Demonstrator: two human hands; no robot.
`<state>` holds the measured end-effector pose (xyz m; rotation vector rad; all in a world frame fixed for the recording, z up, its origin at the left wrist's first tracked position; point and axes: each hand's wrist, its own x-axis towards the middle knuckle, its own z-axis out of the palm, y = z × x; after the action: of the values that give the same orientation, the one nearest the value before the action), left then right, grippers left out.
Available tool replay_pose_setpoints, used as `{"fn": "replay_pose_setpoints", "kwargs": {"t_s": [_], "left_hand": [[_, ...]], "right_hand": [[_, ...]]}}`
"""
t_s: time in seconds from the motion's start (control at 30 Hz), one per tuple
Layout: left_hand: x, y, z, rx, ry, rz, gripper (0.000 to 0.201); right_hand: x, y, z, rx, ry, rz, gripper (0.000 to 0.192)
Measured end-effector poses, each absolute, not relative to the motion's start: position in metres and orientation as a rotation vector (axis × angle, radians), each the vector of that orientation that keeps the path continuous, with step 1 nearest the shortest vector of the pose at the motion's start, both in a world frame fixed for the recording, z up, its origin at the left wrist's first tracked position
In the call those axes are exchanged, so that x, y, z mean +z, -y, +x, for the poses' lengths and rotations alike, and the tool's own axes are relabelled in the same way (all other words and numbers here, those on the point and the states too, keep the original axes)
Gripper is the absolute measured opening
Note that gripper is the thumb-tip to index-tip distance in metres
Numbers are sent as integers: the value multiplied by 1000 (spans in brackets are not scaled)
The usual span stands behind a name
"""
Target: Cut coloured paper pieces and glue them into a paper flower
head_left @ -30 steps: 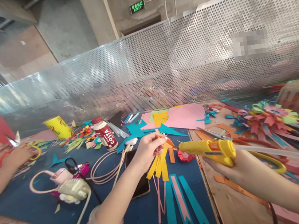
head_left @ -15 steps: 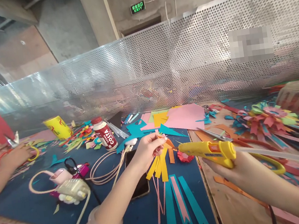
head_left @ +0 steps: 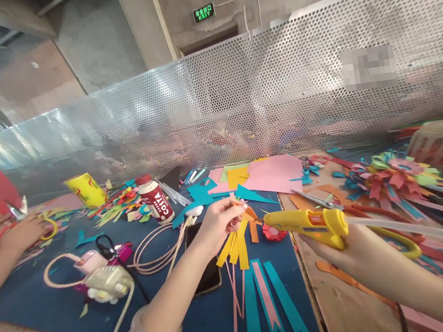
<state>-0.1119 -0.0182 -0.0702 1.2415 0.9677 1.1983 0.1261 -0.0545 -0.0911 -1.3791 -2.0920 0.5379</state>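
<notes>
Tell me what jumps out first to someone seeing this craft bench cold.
The yellow glue gun in the right hand, centre right, nozzle toward a bundle of yellow and orange paper strips pinched by the left hand. At far right lies a many-coloured paper flower.

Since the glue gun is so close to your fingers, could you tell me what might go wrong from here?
1. The glue gun nozzle points at the left hand pinching the bundle of paper strips; hot glue could likely reach the fingertips.
2. Glue may drip onto the phone or the loose strips lying below.
3. The scissors lie by the right hand; a sweep could knock them.
</notes>
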Motion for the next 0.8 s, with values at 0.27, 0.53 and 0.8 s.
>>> {"fn": "replay_pose_setpoints", "kwargs": {"t_s": [0.27,0.53,0.8], "left_hand": [[-71,18,-113,1186,-946,1239,14],[-72,17,-114,1191,-958,1246,15],[-70,17,-113,1200,-963,1242,14]], "right_hand": [[-91,55,125,586,2079,-1403,35],[-90,55,124,594,2061,-1418,36],[-88,57,126,478,2075,-1269,30]]}}
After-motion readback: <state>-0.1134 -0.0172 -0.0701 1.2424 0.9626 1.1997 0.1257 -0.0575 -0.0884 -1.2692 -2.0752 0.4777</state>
